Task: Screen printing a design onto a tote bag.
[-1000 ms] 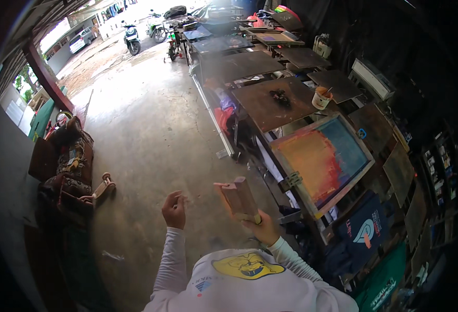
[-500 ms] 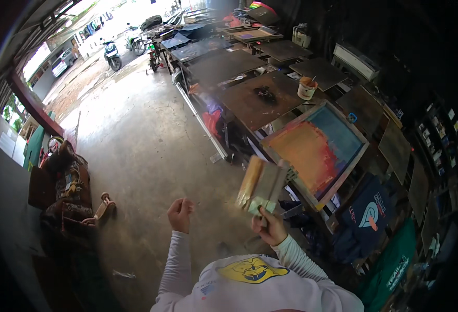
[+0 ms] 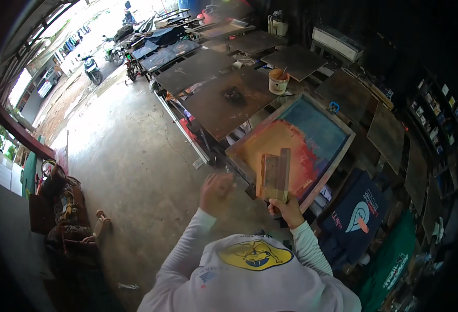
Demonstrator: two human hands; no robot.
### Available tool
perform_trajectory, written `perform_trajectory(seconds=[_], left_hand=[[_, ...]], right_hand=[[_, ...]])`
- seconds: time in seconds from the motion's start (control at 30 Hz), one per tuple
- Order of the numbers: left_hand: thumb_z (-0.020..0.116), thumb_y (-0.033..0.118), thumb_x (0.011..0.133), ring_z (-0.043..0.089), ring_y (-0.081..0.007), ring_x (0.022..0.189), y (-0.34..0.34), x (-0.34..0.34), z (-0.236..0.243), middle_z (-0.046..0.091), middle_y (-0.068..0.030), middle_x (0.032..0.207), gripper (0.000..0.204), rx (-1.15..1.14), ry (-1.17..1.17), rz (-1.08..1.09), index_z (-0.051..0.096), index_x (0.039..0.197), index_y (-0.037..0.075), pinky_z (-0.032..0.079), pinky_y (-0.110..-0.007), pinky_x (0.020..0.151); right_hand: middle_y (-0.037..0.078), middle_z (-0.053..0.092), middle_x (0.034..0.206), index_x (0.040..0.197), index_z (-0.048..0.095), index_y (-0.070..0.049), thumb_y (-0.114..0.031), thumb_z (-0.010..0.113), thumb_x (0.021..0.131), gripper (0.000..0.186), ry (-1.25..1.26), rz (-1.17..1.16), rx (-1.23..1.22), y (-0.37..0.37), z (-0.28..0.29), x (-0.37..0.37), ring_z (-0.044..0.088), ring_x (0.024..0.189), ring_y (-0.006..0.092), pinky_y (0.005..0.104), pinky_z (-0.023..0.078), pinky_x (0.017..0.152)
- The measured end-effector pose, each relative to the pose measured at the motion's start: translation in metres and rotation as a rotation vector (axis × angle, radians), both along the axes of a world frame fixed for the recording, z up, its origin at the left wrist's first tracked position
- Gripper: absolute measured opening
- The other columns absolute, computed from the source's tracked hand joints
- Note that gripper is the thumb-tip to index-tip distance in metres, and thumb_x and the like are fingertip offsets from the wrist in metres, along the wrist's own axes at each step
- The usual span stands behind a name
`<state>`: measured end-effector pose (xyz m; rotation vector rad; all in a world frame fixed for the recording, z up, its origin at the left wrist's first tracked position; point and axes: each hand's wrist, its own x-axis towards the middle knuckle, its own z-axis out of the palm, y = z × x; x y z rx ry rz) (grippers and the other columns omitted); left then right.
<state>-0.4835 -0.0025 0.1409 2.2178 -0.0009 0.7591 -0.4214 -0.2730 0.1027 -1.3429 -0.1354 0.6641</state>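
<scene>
One squeegee (image 3: 276, 176) clamped in right hand (image 3: 289, 210), left hand (image 3: 217, 193) blurred, its grip unclear, one paint-smeared framed screen (image 3: 301, 138)

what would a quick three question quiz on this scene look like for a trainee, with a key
1. Which hand holds the wooden squeegee?
2. True or false: the white tub lies on its side.
3. In this view, the upper right area inside the framed screen is: a) white b) blue c) pink

Key: 1. The right hand. 2. False, it stands upright. 3. b
</scene>
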Motion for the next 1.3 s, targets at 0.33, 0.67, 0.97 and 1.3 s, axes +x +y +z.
perform_trajectory(seconds=[0.33,0.67,0.97,1.3], left_hand=[[0.071,0.026,0.077,0.043,-0.0305,0.135,-0.028,0.198,0.016,0.051,-0.0059,0.139,0.064,0.530,-0.040,-0.718,0.053,0.137,0.015,0.031,-0.053,0.114],[0.070,0.046,0.081,0.054,-0.0318,0.118,-0.036,0.436,-0.030,0.061,-0.0108,0.121,0.051,1.010,0.093,-1.089,0.063,0.118,0.012,0.043,-0.048,0.100],[0.063,0.053,0.089,0.066,-0.0395,0.094,-0.063,0.508,-0.077,0.068,-0.0202,0.101,0.064,1.053,0.169,-1.279,0.049,0.129,0.006,0.053,-0.049,0.081],[0.063,0.026,0.089,0.062,-0.0383,0.114,-0.045,0.488,-0.133,0.061,-0.0235,0.126,0.045,0.750,0.368,-1.044,0.057,0.130,0.008,0.050,-0.047,0.097]], right_hand=[[0.009,0.066,0.078,0.109,0.060,0.000,-0.021,0.068,0.089,0.030,-0.155,-0.156,-0.476,0.003,-0.001,0.077,0.063,0.061,0.0133,0.0283,0.050,0.054],[0.014,0.067,0.080,0.107,0.061,-0.004,-0.021,0.069,0.089,0.026,-0.495,-0.230,-0.869,0.004,-0.029,0.218,0.068,0.069,0.0244,0.0384,0.053,0.062],[0.018,0.070,0.097,0.098,0.069,-0.006,-0.024,0.067,0.080,0.026,-0.358,-0.150,-1.511,0.011,-0.057,0.308,0.067,0.094,0.0370,0.0488,0.054,0.080],[0.020,0.071,0.093,0.109,0.064,-0.009,-0.025,0.069,0.082,0.032,-0.374,-0.240,-1.609,0.036,-0.088,0.301,0.069,0.090,0.0387,0.0502,0.055,0.080]])
